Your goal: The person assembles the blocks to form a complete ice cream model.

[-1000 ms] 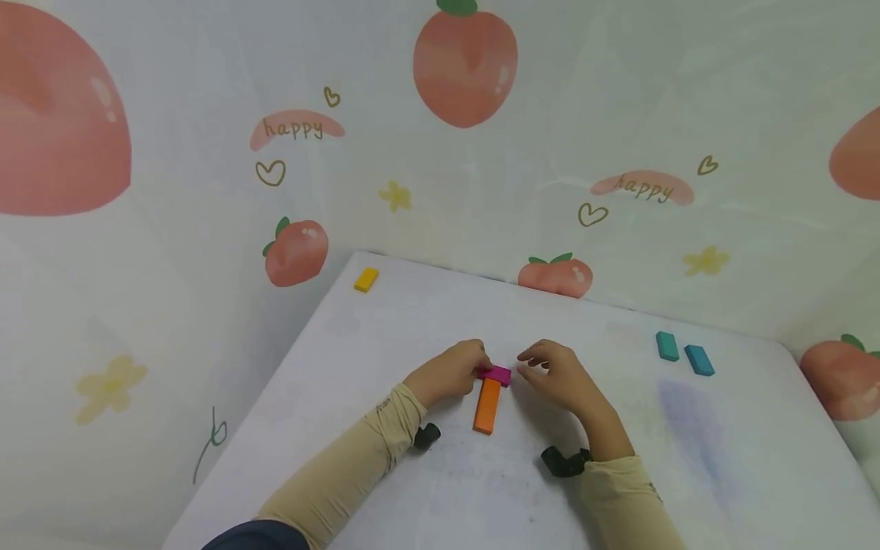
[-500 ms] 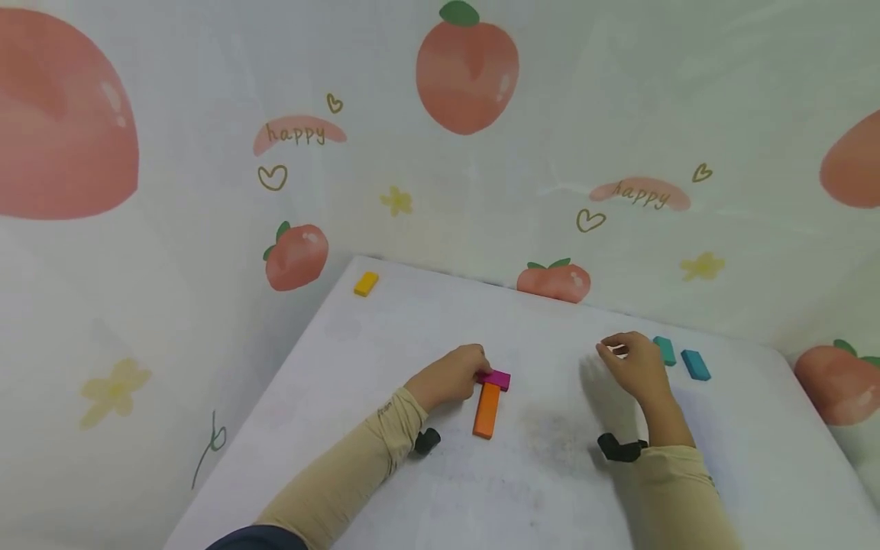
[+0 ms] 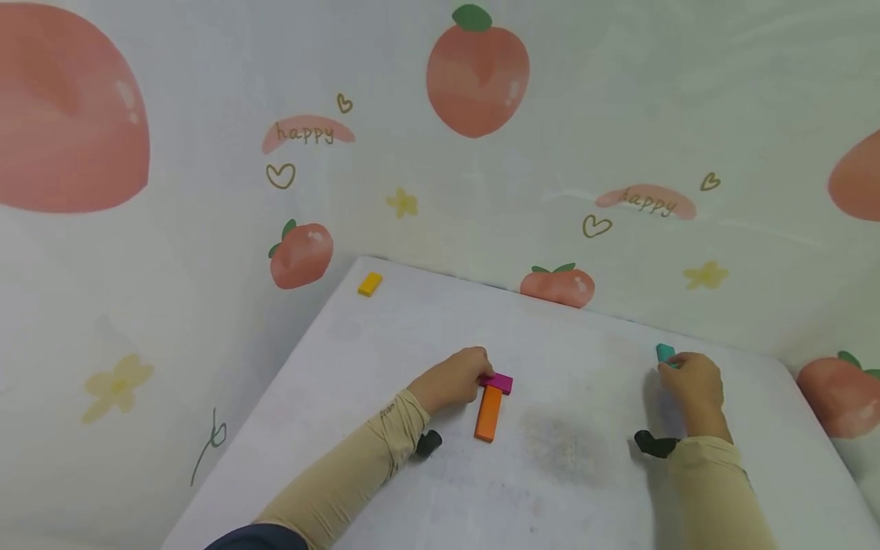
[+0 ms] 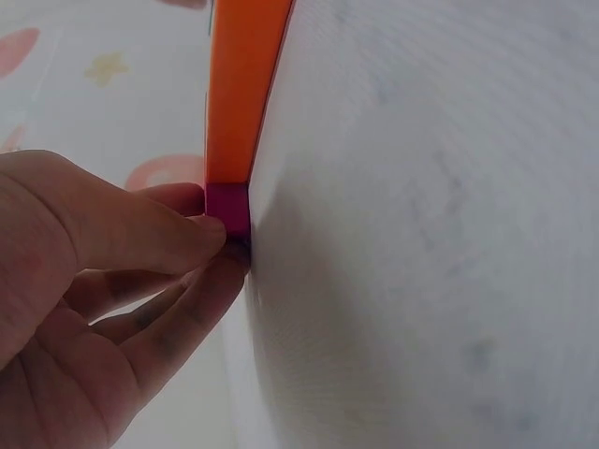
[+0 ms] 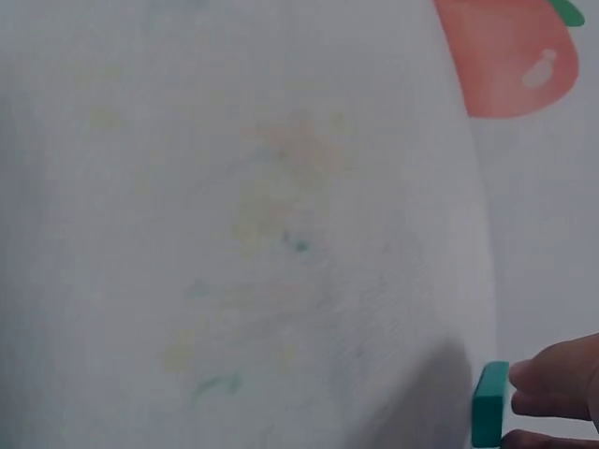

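Observation:
A magenta block lies crosswise at the far end of a longer orange block. My left hand pinches the magenta block's left end; in the left wrist view, thumb and fingers of the left hand are around the magenta block, which touches the orange block. At the back right, my right hand has its thumb and fingers at the near end of a teal block. The right wrist view shows the fingertips of the right hand against the teal block.
A yellow block lies in the table's back left corner. The white table meets a peach-patterned backdrop along its back edge. Black objects show beside both wrists. No blue block is visible; the right hand covers its earlier place.
My right hand has moved right from beside the magenta block to the teal block, its fingers now around it. The left hand keeps its hold on the magenta block.

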Available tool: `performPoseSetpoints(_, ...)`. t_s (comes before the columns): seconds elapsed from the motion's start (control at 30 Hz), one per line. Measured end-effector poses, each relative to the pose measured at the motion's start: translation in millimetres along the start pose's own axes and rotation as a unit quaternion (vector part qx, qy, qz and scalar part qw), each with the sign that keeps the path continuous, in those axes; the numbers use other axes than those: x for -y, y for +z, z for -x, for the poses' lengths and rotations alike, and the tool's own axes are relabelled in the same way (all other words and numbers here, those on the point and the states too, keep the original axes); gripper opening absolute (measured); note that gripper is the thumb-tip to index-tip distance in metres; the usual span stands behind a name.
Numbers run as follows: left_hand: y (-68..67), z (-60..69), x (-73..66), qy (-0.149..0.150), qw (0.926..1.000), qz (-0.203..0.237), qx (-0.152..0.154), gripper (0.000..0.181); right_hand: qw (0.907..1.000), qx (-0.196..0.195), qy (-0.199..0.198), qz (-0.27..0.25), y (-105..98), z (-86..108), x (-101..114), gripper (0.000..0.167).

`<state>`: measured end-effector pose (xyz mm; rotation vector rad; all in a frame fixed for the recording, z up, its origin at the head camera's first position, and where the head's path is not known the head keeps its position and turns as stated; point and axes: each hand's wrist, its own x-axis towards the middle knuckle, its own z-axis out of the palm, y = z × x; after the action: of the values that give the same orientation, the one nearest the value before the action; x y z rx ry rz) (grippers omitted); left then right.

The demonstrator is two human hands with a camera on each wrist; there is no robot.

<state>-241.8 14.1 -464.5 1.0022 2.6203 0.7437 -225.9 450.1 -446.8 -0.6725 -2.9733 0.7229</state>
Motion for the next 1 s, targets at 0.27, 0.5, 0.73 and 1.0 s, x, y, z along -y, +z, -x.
performPoseSetpoints(0.27,1.5,-1.5,0.0,-0.003,0.9999,-0.016,0.003,0.031,1.0000,0.000,0.006,0.007,1,-4.6,-5,0.050)
performPoseSetpoints(0.5,3.0,-2.4,1.6,0.011,0.9997,-0.021,-0.008,0.029,0.9997,-0.022,0.002,0.004,1,-12.6,-3,0.044)
performPoseSetpoints(0.73,0.5,-2.2,-1.2,0.027,0.9991,-0.031,-0.010,0.027,0.9995,-0.026,0.015,0.002,-1,-17.2,-4,0.040)
performPoseSetpoints(1.0,2.3,-0.8,0.2,0.017,0.9993,-0.031,-0.008,0.028,0.9995,-0.030,-0.008,0.003,6,-17.5,4,0.036)
